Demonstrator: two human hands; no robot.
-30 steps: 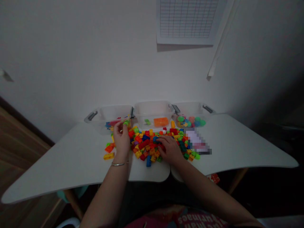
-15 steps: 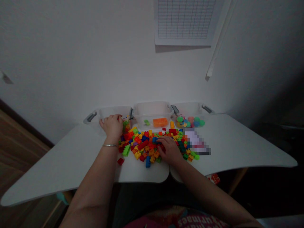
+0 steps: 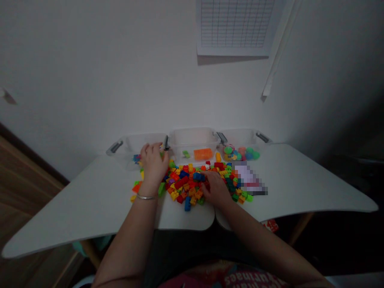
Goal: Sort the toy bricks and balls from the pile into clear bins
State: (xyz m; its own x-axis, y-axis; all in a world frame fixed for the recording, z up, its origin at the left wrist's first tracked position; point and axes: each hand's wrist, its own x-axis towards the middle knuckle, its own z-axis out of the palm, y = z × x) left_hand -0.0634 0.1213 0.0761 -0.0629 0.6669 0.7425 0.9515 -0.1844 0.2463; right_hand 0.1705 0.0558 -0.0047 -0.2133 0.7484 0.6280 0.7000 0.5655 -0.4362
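Colourful toy building bricks (image 3: 181, 183) lie in a loose pile in the middle of the white table (image 3: 183, 220). My left hand (image 3: 155, 164), a silver bangle on its wrist, is over the pile's left end in front of the left clear box (image 3: 132, 144). Its fingers are spread, and it hides the bricks beneath. My right hand (image 3: 216, 189) rests low at the right of the pile, thumb and fingers apart. Its fingertips are beside a blue brick (image 3: 198, 177), and I cannot tell whether they touch it.
A middle clear box (image 3: 193, 138) holds an orange block (image 3: 203, 154) and a small green piece. Round coloured pieces show in the right clear box (image 3: 240, 138). A blurred flat item (image 3: 249, 180) lies right of the pile. A wall stands behind, with a gridded sheet (image 3: 235, 28).
My left hand has moved right, from the left box's front onto the pile's left end, uncovering blue pieces in the box. My right hand has drawn back slightly from the blue brick.
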